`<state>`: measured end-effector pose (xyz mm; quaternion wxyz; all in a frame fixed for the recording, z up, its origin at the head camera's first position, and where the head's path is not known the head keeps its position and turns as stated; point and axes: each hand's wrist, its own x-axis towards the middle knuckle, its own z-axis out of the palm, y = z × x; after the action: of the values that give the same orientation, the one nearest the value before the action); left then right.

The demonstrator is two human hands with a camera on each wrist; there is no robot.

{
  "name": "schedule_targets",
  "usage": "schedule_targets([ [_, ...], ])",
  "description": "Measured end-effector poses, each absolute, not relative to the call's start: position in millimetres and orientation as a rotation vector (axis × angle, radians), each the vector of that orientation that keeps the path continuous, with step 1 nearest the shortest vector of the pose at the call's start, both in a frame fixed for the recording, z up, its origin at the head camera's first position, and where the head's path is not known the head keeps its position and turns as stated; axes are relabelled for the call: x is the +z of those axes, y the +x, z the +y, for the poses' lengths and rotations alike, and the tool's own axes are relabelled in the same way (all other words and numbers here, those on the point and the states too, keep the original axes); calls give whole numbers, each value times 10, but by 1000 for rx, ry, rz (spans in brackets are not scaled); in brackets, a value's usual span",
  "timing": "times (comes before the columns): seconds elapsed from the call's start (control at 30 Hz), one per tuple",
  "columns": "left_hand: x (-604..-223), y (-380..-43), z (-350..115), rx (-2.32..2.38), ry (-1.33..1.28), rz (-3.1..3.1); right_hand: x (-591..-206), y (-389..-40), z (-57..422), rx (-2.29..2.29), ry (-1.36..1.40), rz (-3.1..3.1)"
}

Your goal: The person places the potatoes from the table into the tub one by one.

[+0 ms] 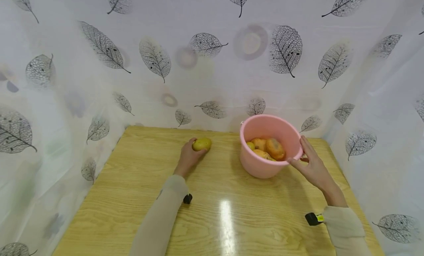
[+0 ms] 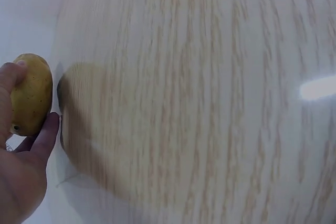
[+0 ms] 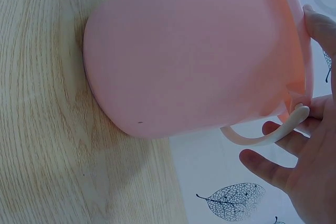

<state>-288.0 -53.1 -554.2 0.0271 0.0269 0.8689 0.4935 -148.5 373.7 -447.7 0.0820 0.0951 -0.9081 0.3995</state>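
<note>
In the head view my left hand [image 1: 190, 158] holds a yellow mango [image 1: 202, 144] between thumb and fingers near the table's back edge. The left wrist view shows the mango [image 2: 32, 95] as smooth and oval, with small dark specks, above its shadow. A pink bucket [image 1: 265, 167] stands upright at the back right, with several yellow-orange fruits [image 1: 275, 149] inside. My right hand [image 1: 314, 169] touches its right rim with thumb and forefinger. In the right wrist view the other fingers [image 3: 266, 169] are spread beside the bucket's white handle [image 3: 262, 139].
The wooden table [image 1: 139, 204] reaches back to a white curtain [image 1: 212, 83] printed with leaves, which also hangs on both sides. A bright reflection lies on the tabletop in front of the bucket. Both wrists wear small black devices.
</note>
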Motion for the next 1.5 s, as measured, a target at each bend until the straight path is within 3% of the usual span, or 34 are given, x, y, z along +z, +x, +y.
schedule_targets([
  [0.57,-5402,-2877,-680,1735,156,2615,-4479,-1485,3746,1189,297,-2710],
  [1.5,-4665,-2732,-700,1798,269,2664,-4477,-1487,3741,1177,293,-2720],
])
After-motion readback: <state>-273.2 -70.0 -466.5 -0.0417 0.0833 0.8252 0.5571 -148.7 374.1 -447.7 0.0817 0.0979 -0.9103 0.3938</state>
